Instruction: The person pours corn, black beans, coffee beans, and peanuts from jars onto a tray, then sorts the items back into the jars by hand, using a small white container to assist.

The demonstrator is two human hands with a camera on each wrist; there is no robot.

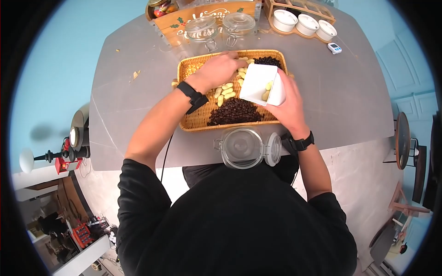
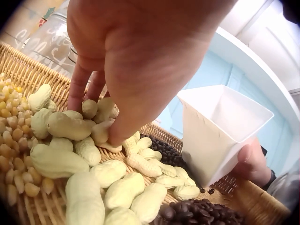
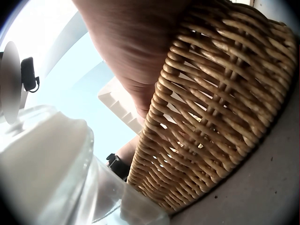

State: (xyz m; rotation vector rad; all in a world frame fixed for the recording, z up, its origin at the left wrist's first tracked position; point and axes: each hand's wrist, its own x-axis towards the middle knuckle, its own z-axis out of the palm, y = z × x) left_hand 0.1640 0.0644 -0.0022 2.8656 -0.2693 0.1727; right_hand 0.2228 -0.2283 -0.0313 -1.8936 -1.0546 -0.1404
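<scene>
My left hand (image 1: 218,71) reaches down into the peanuts (image 2: 84,124) in the wicker basket (image 1: 195,125). In the left wrist view, its thumb and fingers close around a few of them. My right hand (image 1: 291,103) grips a white square-mouthed container (image 1: 258,83) from its right side, tilted over the basket. Some peanuts show inside it in the head view. Around the peanut pile lie yellow corn kernels (image 2: 16,164), dark brown coffee beans (image 1: 235,112) and small black beans (image 1: 268,61). Basket wicker largely hides the right hand's fingers in the right wrist view.
An open glass clip-top jar (image 1: 241,146) stands at the table's near edge, in front of the basket. Behind the basket are two more glass jars (image 1: 202,33) and a lettered wooden box (image 1: 175,27). White pots (image 1: 307,24) and a small timer (image 1: 334,48) sit back right.
</scene>
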